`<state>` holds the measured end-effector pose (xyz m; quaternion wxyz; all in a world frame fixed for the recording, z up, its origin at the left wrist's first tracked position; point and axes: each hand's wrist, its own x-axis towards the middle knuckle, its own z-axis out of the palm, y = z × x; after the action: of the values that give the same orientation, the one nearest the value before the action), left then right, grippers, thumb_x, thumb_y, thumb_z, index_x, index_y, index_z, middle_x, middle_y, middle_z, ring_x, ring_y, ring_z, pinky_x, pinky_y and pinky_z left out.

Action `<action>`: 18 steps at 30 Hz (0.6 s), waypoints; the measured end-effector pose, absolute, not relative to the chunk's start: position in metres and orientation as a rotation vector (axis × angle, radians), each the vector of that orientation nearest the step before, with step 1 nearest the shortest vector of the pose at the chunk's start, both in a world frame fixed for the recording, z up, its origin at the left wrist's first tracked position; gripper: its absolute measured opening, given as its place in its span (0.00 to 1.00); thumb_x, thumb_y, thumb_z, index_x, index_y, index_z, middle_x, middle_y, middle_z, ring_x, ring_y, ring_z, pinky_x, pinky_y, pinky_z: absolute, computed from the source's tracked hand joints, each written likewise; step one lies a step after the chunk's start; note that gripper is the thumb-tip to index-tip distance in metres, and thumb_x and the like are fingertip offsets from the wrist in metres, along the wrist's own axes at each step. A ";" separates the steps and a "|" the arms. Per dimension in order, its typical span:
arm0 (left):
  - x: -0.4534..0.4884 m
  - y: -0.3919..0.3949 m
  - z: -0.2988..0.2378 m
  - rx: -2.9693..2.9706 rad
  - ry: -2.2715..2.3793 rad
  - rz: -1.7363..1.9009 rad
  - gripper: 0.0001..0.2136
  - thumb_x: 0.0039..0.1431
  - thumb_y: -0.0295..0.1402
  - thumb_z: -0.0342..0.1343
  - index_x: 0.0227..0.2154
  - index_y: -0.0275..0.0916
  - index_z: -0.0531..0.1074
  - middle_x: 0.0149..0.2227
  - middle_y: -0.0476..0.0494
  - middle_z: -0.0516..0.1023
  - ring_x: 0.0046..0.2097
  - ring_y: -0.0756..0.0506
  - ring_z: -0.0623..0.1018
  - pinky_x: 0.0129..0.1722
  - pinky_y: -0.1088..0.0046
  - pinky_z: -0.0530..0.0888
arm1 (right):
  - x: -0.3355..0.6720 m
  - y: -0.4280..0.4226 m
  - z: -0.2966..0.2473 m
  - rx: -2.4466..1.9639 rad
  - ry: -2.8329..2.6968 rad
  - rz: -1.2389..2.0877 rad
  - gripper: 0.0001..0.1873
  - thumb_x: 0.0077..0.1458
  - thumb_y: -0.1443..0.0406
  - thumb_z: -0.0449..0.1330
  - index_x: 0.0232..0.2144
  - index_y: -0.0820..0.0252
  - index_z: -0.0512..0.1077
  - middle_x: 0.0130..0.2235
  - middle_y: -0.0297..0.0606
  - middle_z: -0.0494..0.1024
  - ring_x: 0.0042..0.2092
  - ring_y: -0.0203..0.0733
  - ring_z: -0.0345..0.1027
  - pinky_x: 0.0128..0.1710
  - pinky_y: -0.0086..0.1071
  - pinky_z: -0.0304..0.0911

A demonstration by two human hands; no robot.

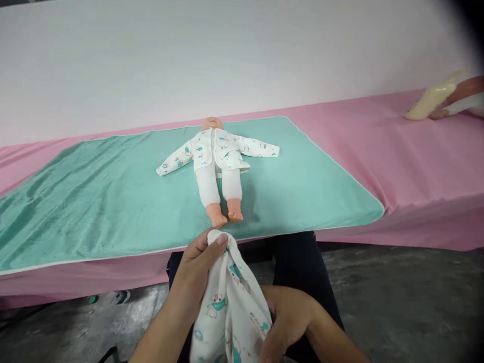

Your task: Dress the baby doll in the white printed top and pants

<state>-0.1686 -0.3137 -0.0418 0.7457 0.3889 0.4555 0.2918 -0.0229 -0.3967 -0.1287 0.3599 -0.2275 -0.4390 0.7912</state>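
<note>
Above my lap I hold a white printed baby garment, bunched up, so its exact kind is hard to make out. The fingers of my left hand pinch its upper end, thumb on top. Lower down, my right hand grips its right side, with some fingers hidden behind the cloth. Just beyond my hands a baby doll lies on its back, bare feet towards me. The doll wears a white jacket with a matching print, its sleeves spread out to both sides, and white leg coverings.
Under the doll a green blanket with white edging covers part of a pink-draped table. At the far right another person's hand is beside a pale yellow object. A bottle is on the floor at left.
</note>
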 end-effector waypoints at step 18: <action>-0.168 -0.323 -0.052 0.721 0.965 0.547 0.11 0.45 0.38 0.62 0.30 0.38 0.73 0.25 0.48 0.74 0.28 0.49 0.74 0.30 0.75 0.70 | -0.048 -0.396 -0.120 -0.569 -1.100 2.020 0.31 0.29 0.55 0.70 0.38 0.65 0.73 0.32 0.38 0.76 0.36 0.42 0.69 0.41 0.35 0.64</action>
<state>-0.1685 -0.3235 -0.0523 0.7890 0.3346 0.4483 0.2542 -0.0483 -0.3957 -0.1203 0.3766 -0.2225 -0.4300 0.7898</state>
